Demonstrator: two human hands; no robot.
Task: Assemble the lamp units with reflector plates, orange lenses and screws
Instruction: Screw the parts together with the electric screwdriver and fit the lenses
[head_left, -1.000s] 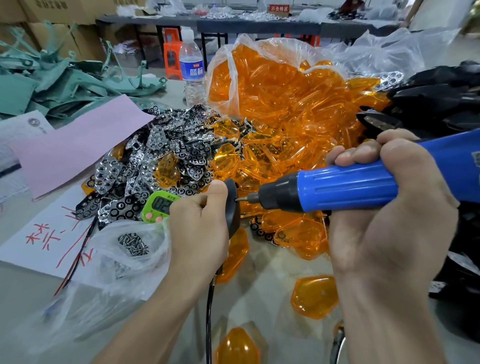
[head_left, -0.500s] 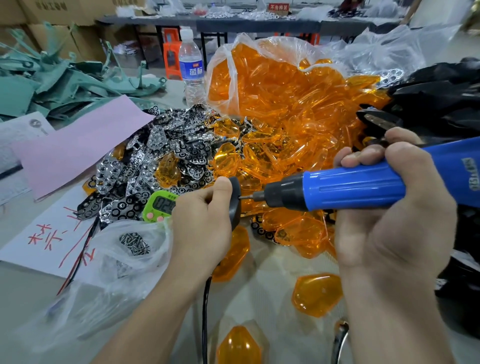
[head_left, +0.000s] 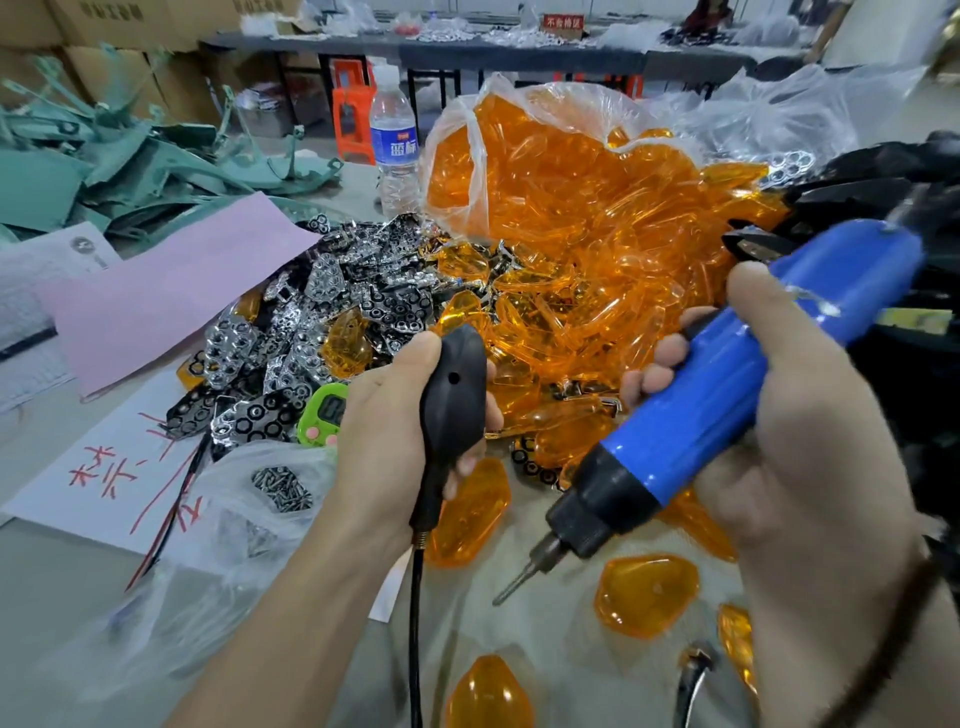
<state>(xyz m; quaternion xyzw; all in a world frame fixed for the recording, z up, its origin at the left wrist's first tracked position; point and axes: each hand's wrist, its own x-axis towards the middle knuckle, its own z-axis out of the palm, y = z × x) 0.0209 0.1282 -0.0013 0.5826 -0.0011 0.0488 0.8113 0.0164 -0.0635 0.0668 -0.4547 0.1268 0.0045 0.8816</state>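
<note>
Lamp unit (head_left: 453, 400): black housing held up in the left hand (head_left: 384, 441) above the table (head_left: 561, 654). Its dark back now faces the camera, and its black cable (head_left: 415, 623) drops straight down.
Left-hand grip: thumb and fingers wrapped round the housing in a firm grasp.
Electric screwdriver (head_left: 727, 374): and it's off! Half a second ago it lay level with the bit (head_left: 524, 577) pressed to the housing. Now it has swung away and tilts down, bit aimed at the table, clear of the lamp.
Right hand (head_left: 795, 415): clenched round the blue barrel.
Orange lenses (head_left: 571, 208): heaped in the big clear bag behind, spilling forward. One loose lens (head_left: 647, 595) lies near the bit.
Reflector plates (head_left: 311, 332): shiny pile left of the lenses, unmoved.
Screws (head_left: 282, 488): in the small plastic bag beside the left wrist.
</note>
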